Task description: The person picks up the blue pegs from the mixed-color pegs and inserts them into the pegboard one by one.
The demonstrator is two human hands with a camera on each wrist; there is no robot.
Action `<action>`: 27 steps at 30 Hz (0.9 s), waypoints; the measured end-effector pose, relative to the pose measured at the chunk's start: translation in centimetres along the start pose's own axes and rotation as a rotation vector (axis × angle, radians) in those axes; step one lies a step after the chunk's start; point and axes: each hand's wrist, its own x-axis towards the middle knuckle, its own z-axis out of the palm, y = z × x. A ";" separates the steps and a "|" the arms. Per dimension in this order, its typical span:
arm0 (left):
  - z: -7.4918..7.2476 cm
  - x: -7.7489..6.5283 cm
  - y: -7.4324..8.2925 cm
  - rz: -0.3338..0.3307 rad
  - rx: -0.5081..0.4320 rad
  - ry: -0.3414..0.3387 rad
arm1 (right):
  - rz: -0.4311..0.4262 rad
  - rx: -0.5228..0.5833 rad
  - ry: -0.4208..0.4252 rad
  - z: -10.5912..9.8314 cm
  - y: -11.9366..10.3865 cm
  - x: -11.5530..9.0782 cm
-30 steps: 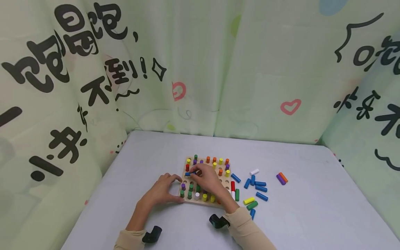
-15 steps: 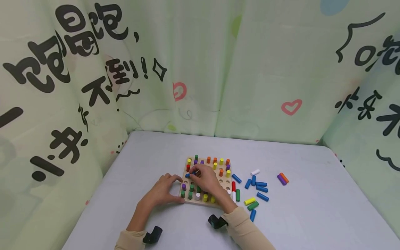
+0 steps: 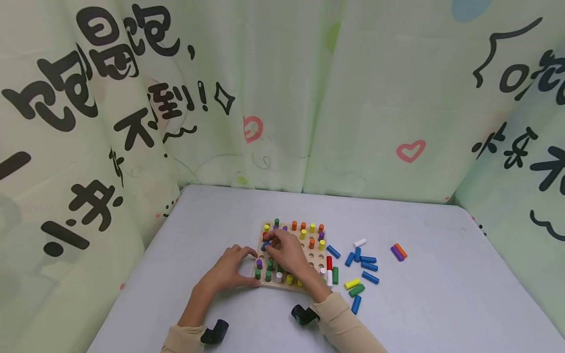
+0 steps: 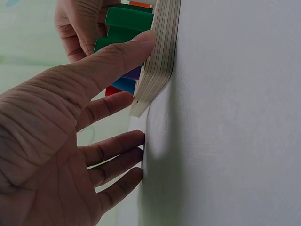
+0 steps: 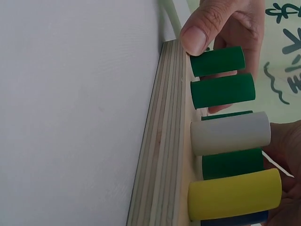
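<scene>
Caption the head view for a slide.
Left hand against a wooden pegboard, right hand pinching a blue peg, loose pegs scattered alongside.

Lettered, pale green curtains (image 3: 362, 108) are hanging around a pale bench (image 3: 423, 304), making this a screened-off booth.

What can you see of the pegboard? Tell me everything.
The pegboard is a pale, wood-looking slab with a layered edge, lying flat on the white table. Rows of round holes hold upright pegs in several colours; some holes toward the right are empty. The left grip touches its left side. The right grip pinches a blue peg over it, hiding part; whether that peg touches the board is unclear.
</scene>
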 end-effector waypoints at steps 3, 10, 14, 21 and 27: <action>-0.1 0.1 -0.1 0.021 0.000 0.008 | -0.019 0.011 0.014 0.1 0.0 0.2; -0.1 0.0 -0.1 0.004 -0.010 -0.003 | -0.016 0.033 0.023 0.3 0.2 -0.1; -0.1 0.0 -0.1 -0.001 0.005 -0.004 | -0.021 0.046 0.040 0.1 0.1 -0.5; -0.1 0.1 0.0 -0.011 0.008 -0.008 | -0.027 0.022 0.075 -0.3 -0.1 -1.5; -0.1 0.0 0.0 -0.017 0.007 -0.010 | -0.028 0.026 0.101 -0.7 -0.8 -2.3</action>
